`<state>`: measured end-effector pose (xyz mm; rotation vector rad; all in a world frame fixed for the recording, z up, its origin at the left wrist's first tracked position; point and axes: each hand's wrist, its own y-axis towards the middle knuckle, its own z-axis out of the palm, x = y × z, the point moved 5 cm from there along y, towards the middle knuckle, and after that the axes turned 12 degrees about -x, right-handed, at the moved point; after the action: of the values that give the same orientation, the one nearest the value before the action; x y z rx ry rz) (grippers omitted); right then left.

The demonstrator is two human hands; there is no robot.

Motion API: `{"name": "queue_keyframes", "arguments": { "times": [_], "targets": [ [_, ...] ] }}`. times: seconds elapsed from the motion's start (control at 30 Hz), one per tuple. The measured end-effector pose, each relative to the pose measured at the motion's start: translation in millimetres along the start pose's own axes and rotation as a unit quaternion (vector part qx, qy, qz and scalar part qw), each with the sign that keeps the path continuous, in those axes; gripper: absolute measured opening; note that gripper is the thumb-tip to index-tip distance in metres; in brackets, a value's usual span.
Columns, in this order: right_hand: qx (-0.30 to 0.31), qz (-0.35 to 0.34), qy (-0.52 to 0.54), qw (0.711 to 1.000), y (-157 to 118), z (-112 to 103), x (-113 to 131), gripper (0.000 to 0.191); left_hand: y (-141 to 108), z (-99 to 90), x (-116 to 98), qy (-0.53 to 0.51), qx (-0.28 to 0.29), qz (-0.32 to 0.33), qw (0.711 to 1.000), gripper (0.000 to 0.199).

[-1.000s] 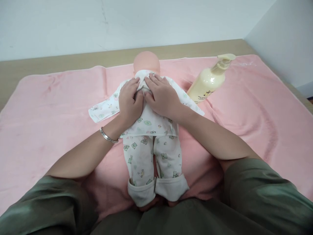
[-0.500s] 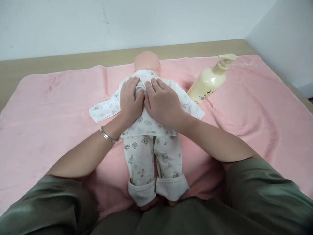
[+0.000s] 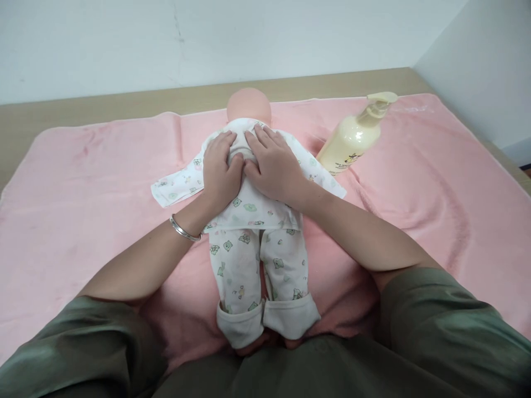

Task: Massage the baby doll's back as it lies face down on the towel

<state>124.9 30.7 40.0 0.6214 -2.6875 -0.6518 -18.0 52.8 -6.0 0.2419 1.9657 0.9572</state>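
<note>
A baby doll [image 3: 249,106] lies with its bald head toward the wall and its feet near my lap; no face shows. It wears a white printed top [image 3: 257,213] and matching trousers [image 3: 238,265] with turned-up cuffs. My left hand [image 3: 222,168] rests flat on the left of the doll's upper back, fingers stretched out, a silver bangle at the wrist. Beside it my right hand [image 3: 274,163] lies flat on the right of the back, fingers a little spread. The two thumbs come close together at the middle, over a fold of the cloth.
The doll lies on a pink blanket [image 3: 91,210] spread over a wooden table [image 3: 166,97]. A cream pump bottle [image 3: 354,135] is by the doll's right-hand sleeve. A white wall [image 3: 269,38] stands behind the table.
My right hand has shifted slightly up and left on the doll's back. My left hand stays in about the same place.
</note>
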Motion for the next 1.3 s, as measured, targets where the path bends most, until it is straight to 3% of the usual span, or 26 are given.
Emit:
{"name": "queue_keyframes", "arguments": {
  "times": [0.53,0.8,1.3],
  "targets": [
    [-0.005,-0.008,-0.007,1.0,1.8,6.1,-4.1,0.066,0.3,1.2,2.4,-0.003,-0.004,0.004,1.0,0.048],
    [-0.051,-0.03,0.024,0.998,0.5,11.4,-10.7,0.062,0.0,1.7,5.2,-0.009,0.008,0.007,1.0,0.046],
    [-0.014,-0.007,0.002,1.0,0.8,5.4,-4.6,0.065,0.4,1.6,6.8,-0.017,0.013,0.004,1.0,0.046]
  ]
}}
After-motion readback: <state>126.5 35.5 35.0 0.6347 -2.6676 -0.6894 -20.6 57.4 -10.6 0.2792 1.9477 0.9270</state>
